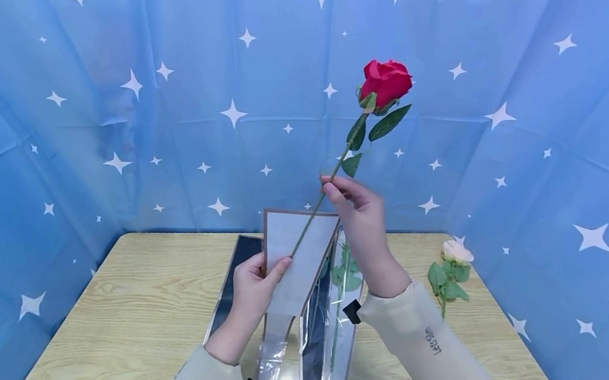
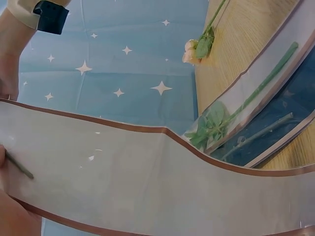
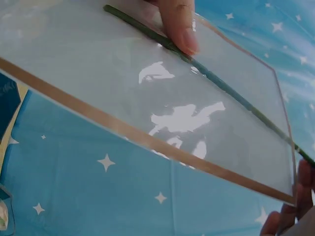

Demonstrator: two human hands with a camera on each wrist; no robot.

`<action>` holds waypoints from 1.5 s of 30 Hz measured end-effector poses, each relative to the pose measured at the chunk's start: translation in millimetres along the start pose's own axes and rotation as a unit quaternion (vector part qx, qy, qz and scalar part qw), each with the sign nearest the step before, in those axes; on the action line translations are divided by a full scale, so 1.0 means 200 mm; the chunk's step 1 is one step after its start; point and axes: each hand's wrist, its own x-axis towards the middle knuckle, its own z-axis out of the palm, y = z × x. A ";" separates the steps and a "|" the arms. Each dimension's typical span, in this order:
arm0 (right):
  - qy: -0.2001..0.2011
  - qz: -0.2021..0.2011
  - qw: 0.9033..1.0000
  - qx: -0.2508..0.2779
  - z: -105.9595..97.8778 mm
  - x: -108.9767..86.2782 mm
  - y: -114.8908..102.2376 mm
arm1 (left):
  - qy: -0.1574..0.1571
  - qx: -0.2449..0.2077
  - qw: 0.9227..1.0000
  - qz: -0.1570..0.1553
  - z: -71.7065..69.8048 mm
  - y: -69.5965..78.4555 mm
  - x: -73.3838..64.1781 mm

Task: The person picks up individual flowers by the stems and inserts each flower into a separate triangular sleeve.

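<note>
While the right hand pinches the stem of the red rose between thumb and fingers, the left hand grips the wrapper, its thumb pressing the lower stem against the front; the rose is held above the table, bloom up and tilted to the right, with the stem end lying across the wrapper's pale face; whether that end is inside or outside the film cannot be told. Expect a light load, top-heavy at the bloom; the stem looks thin and fairly stiff, the petals and leaves soft and easily creased; the wrapper looks thin, slippery and liable to bend. Take hold of the stem below the leaves, clear of the bloom; take the wrapper by its brown-bordered side edge, with light pressure only. Further wrappers lie beneath, one with a leafy stem in or on it; a pale rose lies at the table's right side.
</note>
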 end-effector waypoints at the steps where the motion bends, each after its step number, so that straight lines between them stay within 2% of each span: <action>1: 0.000 -0.005 1.000 -0.016 0.00 0.00 0.01 | -0.001 -0.002 1.000 0.000 0.00 -0.02 0.00; 3: -0.003 -0.014 0.999 -0.039 0.01 0.00 0.02 | -0.004 -0.008 1.000 0.000 0.00 -0.07 0.01; 6: -0.009 -0.030 0.998 -0.058 0.02 -0.01 0.03 | -0.012 -0.013 1.000 0.013 0.00 -0.09 0.02; 10: -0.025 -0.039 0.997 -0.068 0.03 -0.02 0.03 | -0.024 -0.012 0.999 0.022 0.00 -0.11 0.03; 16: -0.051 -0.040 0.995 -0.073 0.02 -0.03 0.02 | -0.037 -0.009 0.999 0.016 0.00 -0.10 0.02; 25: 0.008 -0.044 0.998 -0.041 0.01 0.00 -0.01 | -0.028 -0.002 1.000 0.013 0.00 -0.10 0.03; 31: 0.007 -0.066 0.997 -0.040 0.01 0.01 -0.02 | -0.021 0.015 1.000 0.010 0.00 -0.10 0.03; 36: -0.007 -0.091 0.995 -0.046 0.02 0.00 0.00 | -0.016 0.002 1.000 0.016 0.00 -0.09 0.04; 41: -0.020 -0.075 0.996 -0.042 0.03 -0.02 0.01 | -0.019 -0.004 0.999 0.036 0.00 -0.09 0.04; 45: -0.031 -0.068 0.997 -0.037 0.03 -0.02 0.02 | -0.021 -0.006 0.999 0.032 0.00 -0.09 0.03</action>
